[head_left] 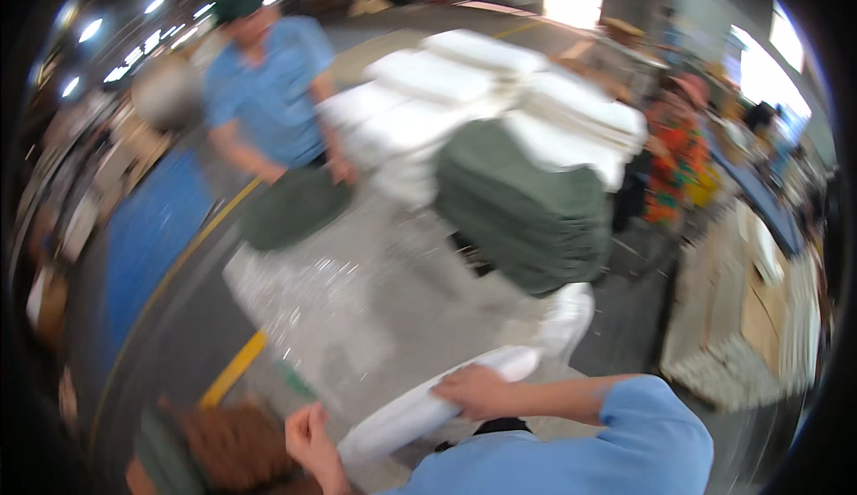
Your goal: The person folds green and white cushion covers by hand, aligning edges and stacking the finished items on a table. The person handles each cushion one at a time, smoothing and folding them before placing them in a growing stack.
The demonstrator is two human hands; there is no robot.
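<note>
A long white roll, which looks like plastic film, lies slantwise close in front of me. Around its right part my right hand is closed, with the forearm coming in from the right. By the roll's left end is my left hand, fingers curled and raised; blur hides whatever may be in them. Beyond the roll, clear plastic sheeting spreads over a grey surface. Across from me a person in a blue shirt has both hands on a dark green, flat oval piece.
A dark green fabric stack stands beside piled white bundles. At lower left, close by, is a person with a green cap. A person in orange patterned clothing is at right, near a pale stack of boards.
</note>
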